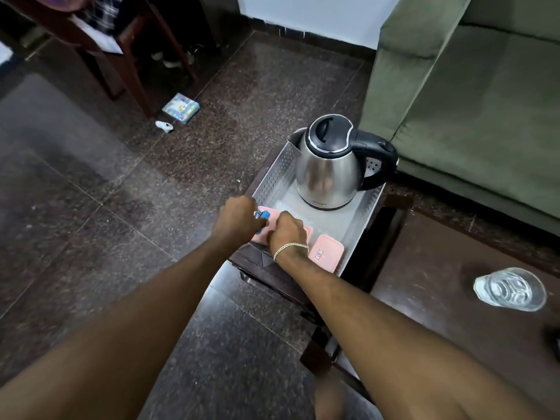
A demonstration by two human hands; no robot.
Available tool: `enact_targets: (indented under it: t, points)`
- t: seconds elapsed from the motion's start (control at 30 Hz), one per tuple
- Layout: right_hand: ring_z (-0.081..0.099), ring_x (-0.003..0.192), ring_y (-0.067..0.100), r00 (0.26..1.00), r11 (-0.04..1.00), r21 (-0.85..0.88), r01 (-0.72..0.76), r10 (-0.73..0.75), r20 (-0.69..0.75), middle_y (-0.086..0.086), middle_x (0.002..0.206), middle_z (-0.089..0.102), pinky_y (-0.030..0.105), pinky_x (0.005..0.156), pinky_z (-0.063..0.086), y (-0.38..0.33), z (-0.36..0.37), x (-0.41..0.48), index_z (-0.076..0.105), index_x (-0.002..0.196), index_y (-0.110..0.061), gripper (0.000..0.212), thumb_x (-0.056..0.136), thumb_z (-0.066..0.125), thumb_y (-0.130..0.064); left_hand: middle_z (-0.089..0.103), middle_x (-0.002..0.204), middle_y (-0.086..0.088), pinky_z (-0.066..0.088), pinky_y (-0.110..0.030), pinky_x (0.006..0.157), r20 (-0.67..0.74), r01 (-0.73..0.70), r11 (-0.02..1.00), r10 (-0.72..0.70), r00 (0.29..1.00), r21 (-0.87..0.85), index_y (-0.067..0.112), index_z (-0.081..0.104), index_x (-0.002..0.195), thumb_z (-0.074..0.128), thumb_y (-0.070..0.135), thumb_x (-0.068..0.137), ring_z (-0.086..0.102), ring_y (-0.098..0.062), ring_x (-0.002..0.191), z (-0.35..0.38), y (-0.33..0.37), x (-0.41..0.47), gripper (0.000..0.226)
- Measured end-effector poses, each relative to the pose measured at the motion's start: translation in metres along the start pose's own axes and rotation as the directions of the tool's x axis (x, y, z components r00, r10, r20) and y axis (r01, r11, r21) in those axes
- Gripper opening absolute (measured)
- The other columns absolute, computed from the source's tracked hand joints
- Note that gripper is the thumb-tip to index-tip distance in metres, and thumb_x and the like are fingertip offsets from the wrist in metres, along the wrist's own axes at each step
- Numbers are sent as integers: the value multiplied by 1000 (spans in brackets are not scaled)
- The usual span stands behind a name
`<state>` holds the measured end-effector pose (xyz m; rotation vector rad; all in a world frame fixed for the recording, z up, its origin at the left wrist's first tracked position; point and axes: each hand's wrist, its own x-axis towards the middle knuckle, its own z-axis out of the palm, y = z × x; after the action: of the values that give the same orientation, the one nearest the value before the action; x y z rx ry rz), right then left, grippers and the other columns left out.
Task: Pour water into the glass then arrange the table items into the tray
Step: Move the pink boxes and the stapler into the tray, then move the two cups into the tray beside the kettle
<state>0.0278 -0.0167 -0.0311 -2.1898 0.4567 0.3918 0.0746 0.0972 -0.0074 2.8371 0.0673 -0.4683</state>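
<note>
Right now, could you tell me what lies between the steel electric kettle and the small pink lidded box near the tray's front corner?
In the head view, only bare tray floor separates kettle from box.

My kettle (328,171) is glossy brushed steel with a black plastic lid and handle. The tray (272,180) is matt perforated metal. Both pink boxes (326,253) look like smooth plastic (satin, not shiny). The glass (510,288) is clear; the bench (430,286) is dark wood.

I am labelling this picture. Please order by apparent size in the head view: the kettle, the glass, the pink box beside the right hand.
1. kettle, clearly largest.
2. glass.
3. pink box, close to the glass; it is partly hidden by the right hand's wrist, so this order is unsure.
</note>
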Motion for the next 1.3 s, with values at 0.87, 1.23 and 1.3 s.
enact_targets:
  t: [0.87,1.23,1.3]
  points:
    - [66,70,-1,967,989,118,-89,114,-227,-12,79,73,10,72,49,317,-252,-180,75,84,-26,10,83,77,-16,48,123,1,55,-45,91,356,-645,747,654,668,-162,23,56,132,69,60,86,65,-27,104,140,212,-175,61]
    - [56,104,26,958,896,-343,-281,284,-40,1,114,44,34,92,48,460,-241,-285,44,144,-40,86,66,67,-69,25,150,-5,55,-48,83,579,-668,743,526,623,43,39,25,141,78,56,75,67,-45,101,271,262,-300,86]
    - [55,105,26,954,887,-360,-290,295,-41,-1,116,40,37,88,52,470,-227,-288,30,147,-48,95,62,61,-77,27,146,-7,55,-47,78,567,-665,743,519,640,70,38,26,137,79,52,77,68,-43,97,281,262,-305,81]
